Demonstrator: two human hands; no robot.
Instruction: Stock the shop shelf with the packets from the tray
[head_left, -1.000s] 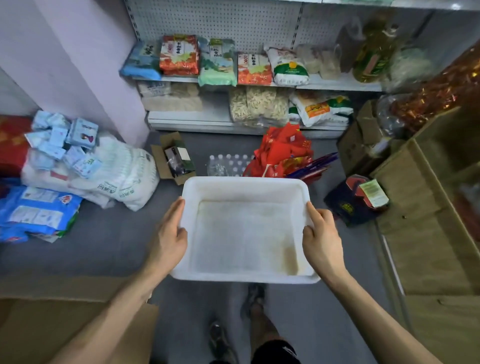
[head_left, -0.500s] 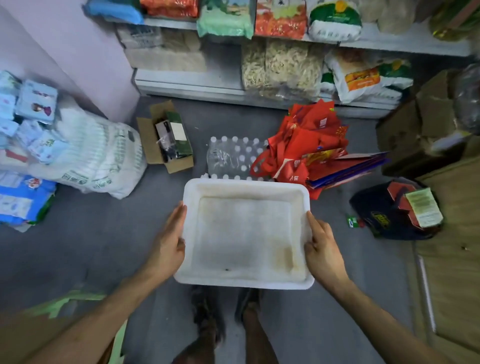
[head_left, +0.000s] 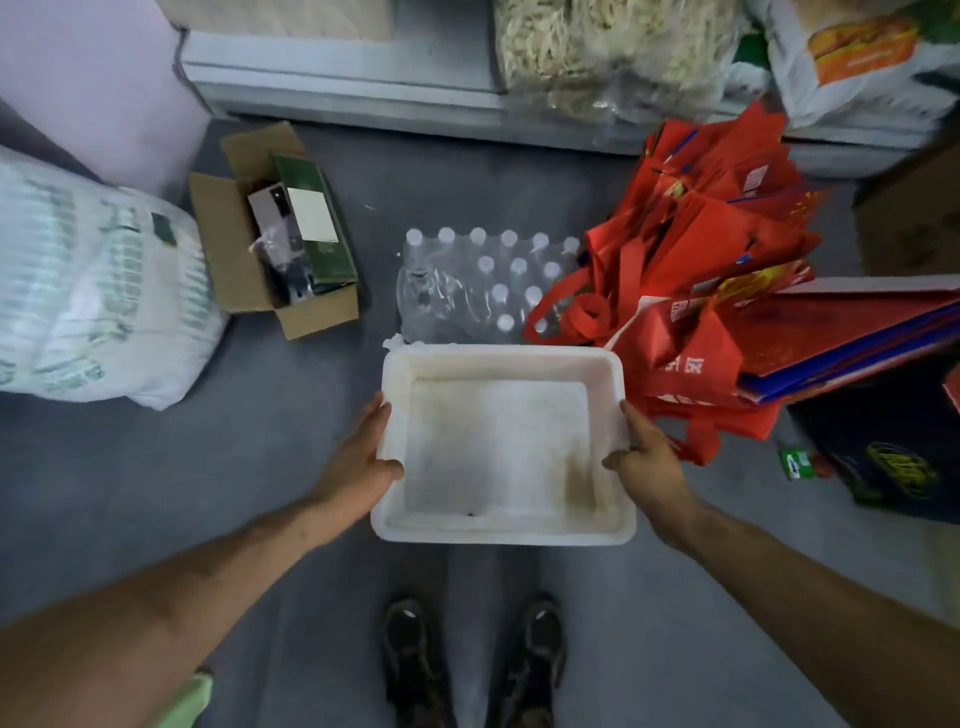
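I hold an empty white plastic tray (head_left: 501, 530) low over the grey floor, just above my shoes. My left hand (head_left: 361, 457) grips its left rim with the thumb inside. My right hand (head_left: 644, 460) grips its right rim the same way. The tray's stained bottom holds no packets. The bottom shop shelf (head_left: 337, 78) runs along the top of the view, with clear bags of noodles (head_left: 597, 47) and a white-and-orange packet (head_left: 857, 57) on it.
A shrink-wrapped pack of water bottles (head_left: 467, 280) sits just beyond the tray. Red bags (head_left: 701, 270) are piled to the right, with a dark box (head_left: 893, 447) nearer. An open cardboard box (head_left: 280, 234) and a white sack (head_left: 93, 291) lie to the left.
My view has tilted down and forward, so the upper shelves have left the frame. The tray has dropped lower toward the floor, still held by both hands.
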